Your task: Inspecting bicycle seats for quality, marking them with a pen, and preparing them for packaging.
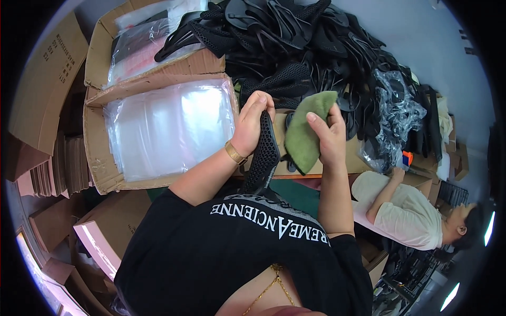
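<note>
Wiping step: left hand (253, 124) grips black perforated sole (263, 155) upright, right hand (328, 134) clutches green cloth (304, 131) (bunched) beside it; next likely needs cloth pressed onto sole

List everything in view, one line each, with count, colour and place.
perforated sole: one, black, upright in left hand
cloth: one, green, in right hand
heap of soles: many, black, ahead
box of plastic bags: one, brown, left
second box: one, brown, behind it
flat cardboard: stack, brown, far left
co-worker: one, pale shirt, right
left hand: one, gripping sole
right hand: one, gripping cloth
</note>
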Demonstrator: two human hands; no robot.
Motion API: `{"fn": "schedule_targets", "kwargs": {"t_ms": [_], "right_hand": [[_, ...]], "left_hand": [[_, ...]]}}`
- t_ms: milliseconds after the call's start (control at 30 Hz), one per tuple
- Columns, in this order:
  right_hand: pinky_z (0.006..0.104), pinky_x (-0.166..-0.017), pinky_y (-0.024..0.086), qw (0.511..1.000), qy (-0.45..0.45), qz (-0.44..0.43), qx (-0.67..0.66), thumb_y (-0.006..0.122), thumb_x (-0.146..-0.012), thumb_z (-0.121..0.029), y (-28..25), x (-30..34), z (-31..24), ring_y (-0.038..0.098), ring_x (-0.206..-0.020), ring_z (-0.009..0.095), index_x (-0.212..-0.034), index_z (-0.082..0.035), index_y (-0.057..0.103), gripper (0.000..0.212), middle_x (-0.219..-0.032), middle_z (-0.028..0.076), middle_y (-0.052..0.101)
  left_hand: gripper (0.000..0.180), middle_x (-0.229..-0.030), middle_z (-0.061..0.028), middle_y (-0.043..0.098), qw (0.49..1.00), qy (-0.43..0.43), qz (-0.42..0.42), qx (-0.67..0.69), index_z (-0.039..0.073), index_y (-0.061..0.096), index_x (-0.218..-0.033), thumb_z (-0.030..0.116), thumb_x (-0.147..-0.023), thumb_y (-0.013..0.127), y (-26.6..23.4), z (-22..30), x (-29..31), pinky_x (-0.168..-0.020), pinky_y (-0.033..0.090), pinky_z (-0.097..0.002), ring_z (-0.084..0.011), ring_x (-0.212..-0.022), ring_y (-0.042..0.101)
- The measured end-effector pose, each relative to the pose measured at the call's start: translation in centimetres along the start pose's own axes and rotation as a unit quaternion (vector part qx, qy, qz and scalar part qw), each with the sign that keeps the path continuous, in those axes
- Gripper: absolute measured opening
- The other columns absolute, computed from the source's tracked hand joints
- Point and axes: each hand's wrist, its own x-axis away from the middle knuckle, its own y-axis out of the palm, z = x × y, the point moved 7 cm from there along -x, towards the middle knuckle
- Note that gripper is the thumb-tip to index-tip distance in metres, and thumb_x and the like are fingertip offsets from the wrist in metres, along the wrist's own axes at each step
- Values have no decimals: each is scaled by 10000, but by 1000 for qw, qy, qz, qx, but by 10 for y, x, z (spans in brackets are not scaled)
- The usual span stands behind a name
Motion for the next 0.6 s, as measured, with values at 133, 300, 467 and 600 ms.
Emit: {"fn": "schedule_targets", "kwargs": {"t_ms": [133, 300, 467, 600], "right_hand": [[229, -744, 449, 995, -39, -88, -7, 627, -850, -123, 44, 9, -13, 547, -825, 98, -974, 3, 579, 184, -932, 28, 590], [323, -535, 374, 916, -233, -120, 303, 690, -715, -136, 73, 21, -14, 468, -586, 235, -689, 5, 480, 255, -657, 108, 436], [328, -507, 367, 926, -174, -224, 249, 678, -682, -144, 68, 63, 9, 453, -539, 260, -673, -13, 483, 235, -624, 108, 432], [266, -555, 404, 986, 4, -105, 126, 639, -733, -141, 11, 77, 65, 499, -600, 116, -698, -34, 526, 159, -669, 23, 524]], "left_hand": [[232, -748, -15, 475, 1000, 6, -19, -5, 63, 478, -910, 252, -974, 359, 1, -5, 0, -618, 394, -213, -78, -661, 449], [209, -879, -16, 529, 993, -60, 100, 1, 46, 513, -962, 210, -957, 383, -13, -16, 15, -749, 450, -239, -101, -836, 530], [225, -690, -38, 492, 1000, 3, -10, 24, 64, 481, -853, 231, -955, 372, -31, -22, -4, -562, 379, -200, -82, -598, 439], [213, -598, -64, 458, 993, 5, -16, 115, 70, 450, -855, 229, -953, 348, -29, -1, -7, -526, 349, -233, -122, -522, 424]]}}
